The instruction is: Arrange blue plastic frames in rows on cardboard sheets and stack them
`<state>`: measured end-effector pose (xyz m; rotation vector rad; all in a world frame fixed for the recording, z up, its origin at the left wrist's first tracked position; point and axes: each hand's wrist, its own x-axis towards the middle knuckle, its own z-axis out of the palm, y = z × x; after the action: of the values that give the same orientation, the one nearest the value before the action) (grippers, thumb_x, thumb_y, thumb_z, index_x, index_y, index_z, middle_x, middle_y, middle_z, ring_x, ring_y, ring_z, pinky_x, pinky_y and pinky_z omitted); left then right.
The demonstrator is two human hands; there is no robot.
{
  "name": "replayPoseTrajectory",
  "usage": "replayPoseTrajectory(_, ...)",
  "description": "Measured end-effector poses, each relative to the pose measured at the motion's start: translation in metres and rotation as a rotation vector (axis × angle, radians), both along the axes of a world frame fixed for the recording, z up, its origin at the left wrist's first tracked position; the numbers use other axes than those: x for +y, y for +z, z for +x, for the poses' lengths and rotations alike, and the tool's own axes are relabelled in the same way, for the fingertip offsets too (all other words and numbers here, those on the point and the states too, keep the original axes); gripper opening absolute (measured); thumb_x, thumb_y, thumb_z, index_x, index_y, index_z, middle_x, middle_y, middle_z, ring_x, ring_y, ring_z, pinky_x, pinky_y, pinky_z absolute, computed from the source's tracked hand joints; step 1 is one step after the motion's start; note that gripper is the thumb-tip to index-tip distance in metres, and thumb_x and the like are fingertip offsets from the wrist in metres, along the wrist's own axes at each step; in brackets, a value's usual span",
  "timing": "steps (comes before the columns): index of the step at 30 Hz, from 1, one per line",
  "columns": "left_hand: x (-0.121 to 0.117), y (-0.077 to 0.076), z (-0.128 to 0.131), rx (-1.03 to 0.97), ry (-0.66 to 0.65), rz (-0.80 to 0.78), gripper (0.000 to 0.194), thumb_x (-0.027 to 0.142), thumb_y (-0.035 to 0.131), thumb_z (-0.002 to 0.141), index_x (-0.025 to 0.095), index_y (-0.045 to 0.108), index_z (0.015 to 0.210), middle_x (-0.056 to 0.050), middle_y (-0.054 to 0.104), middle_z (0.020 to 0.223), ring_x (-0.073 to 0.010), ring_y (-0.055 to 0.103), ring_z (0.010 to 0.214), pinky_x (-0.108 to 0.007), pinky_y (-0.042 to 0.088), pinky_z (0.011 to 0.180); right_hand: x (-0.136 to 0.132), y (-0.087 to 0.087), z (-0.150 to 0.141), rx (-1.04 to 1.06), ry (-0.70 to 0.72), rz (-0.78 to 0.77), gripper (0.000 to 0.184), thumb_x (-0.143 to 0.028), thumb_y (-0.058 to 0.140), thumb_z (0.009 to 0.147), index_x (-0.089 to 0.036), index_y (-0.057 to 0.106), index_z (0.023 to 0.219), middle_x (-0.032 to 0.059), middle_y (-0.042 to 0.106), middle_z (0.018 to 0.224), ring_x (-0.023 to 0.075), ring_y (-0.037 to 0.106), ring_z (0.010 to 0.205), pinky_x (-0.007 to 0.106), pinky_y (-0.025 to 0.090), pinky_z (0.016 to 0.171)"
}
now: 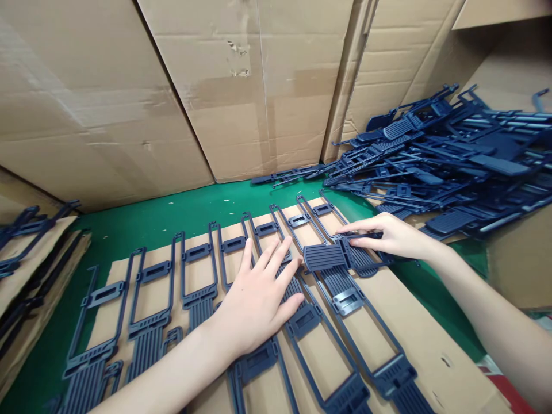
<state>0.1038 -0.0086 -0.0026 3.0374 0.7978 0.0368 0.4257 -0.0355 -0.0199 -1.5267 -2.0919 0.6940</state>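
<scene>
Rows of dark blue plastic frames [197,253], each with a ribbed pad and thin side rods, lie on a cardboard sheet [414,305]. My left hand [259,299] rests over the middle of these rows, fingers spread, covering parts of several frames. Toward the right edge of the sheet, my right hand [390,236] grips another dark blue plastic frame [328,256] between thumb and fingers. Its ribbed end points left and overlaps the frames beneath it. The end inside the right hand is partly hidden.
A tangled heap of similar frames [466,149] is piled at the right. Stacked cardboard sheets [38,287] with frames between them stand at the left. Tall cardboard boxes [241,86] line the back of the green tabletop [142,221].
</scene>
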Motion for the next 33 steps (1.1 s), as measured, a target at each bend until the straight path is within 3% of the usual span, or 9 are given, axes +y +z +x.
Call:
replayPoseTrajectory(4,0.000,0.001,0.000,0.012,0.005,-0.006,0.056,0.051,0.029,0.100,0.018,0.046,0.142,-0.014,0.020,0.160,-0.0323,0.019,0.148,-0.067,0.011,0.116,0.000,0.000,0.001,-0.028,-0.005,0.018,0.042,-0.048,0.057,0.091,-0.020,0.070,0.120,0.0019,0.072,0.080,0.0173,0.063,0.068,0.027,0.045,0.066)
replayPoseTrajectory(10,0.000,0.001,0.001,-0.004,0.005,-0.015,0.054,0.051,0.032,0.100,0.020,0.045,0.143,-0.013,0.021,0.160,-0.0327,0.019,0.148,-0.067,0.012,0.116,-0.001,0.002,0.001,0.004,-0.043,0.080,0.042,-0.047,0.062,0.087,-0.018,0.071,0.117,-0.0031,0.056,0.057,0.0114,0.045,0.050,0.025,0.032,0.049)
replayPoseTrajectory(15,0.000,0.001,0.001,-0.019,0.004,-0.026,0.053,0.049,0.034,0.100,0.022,0.044,0.144,-0.013,0.021,0.161,-0.0334,0.019,0.148,-0.067,0.013,0.115,-0.009,0.009,0.001,0.159,-0.264,0.275,0.025,-0.039,0.062,0.086,-0.019,0.075,0.081,0.0028,0.067,0.067,0.0152,0.056,0.055,0.028,0.043,0.054)
replayPoseTrajectory(19,0.000,0.000,0.000,-0.038,-0.004,-0.015,0.053,0.049,0.034,0.100,0.021,0.045,0.143,-0.014,0.023,0.160,-0.0338,0.022,0.147,-0.067,0.014,0.115,-0.015,0.010,0.006,0.177,-0.499,0.524,0.047,-0.049,0.054,0.090,-0.021,0.060,0.053,0.0053,0.060,0.055,0.0176,0.054,0.053,0.030,0.043,0.053)
replayPoseTrajectory(22,-0.001,-0.001,0.000,-0.048,-0.004,-0.002,0.052,0.049,0.035,0.100,0.021,0.046,0.142,-0.013,0.024,0.160,-0.0342,0.023,0.147,-0.068,0.013,0.115,-0.017,0.015,0.005,0.211,-0.561,0.687,0.047,-0.053,0.047,0.095,-0.020,0.064,0.066,0.0085,0.065,0.071,0.0203,0.059,0.065,0.034,0.048,0.063)
replayPoseTrajectory(25,-0.002,-0.001,0.001,-0.053,-0.006,0.008,0.051,0.048,0.036,0.100,0.020,0.047,0.142,-0.014,0.024,0.160,-0.0343,0.025,0.146,-0.067,0.014,0.115,-0.021,0.026,-0.002,0.168,-0.488,0.893,0.047,-0.055,0.040,0.097,-0.019,0.067,0.081,0.0114,0.067,0.087,0.0240,0.062,0.084,0.039,0.049,0.079)
replayPoseTrajectory(28,-0.002,-0.001,0.001,-0.049,-0.005,0.015,0.052,0.048,0.036,0.100,0.019,0.046,0.142,-0.014,0.025,0.159,-0.0342,0.025,0.146,-0.067,0.014,0.115,-0.030,0.034,-0.011,0.110,-0.467,1.029,0.055,-0.060,0.032,0.098,-0.019,0.068,0.090,0.0126,0.064,0.092,0.0247,0.060,0.087,0.039,0.048,0.077)
replayPoseTrajectory(31,-0.002,-0.002,0.001,-0.044,-0.003,0.017,0.053,0.049,0.036,0.100,0.020,0.046,0.143,-0.014,0.025,0.159,-0.0340,0.025,0.146,-0.068,0.013,0.114,-0.045,0.033,-0.018,0.113,-0.561,1.000,0.054,-0.060,0.035,0.097,-0.019,0.069,0.099,0.0113,0.064,0.091,0.0230,0.060,0.079,0.038,0.048,0.072)
replayPoseTrajectory(33,-0.001,-0.003,0.001,-0.052,-0.004,0.019,0.053,0.049,0.036,0.100,0.020,0.046,0.143,-0.014,0.025,0.159,-0.0343,0.025,0.146,-0.068,0.013,0.114,-0.057,0.027,-0.019,0.152,-0.638,0.826,0.050,-0.057,0.035,0.097,-0.020,0.069,0.100,0.0102,0.064,0.085,0.0225,0.060,0.073,0.037,0.049,0.067)
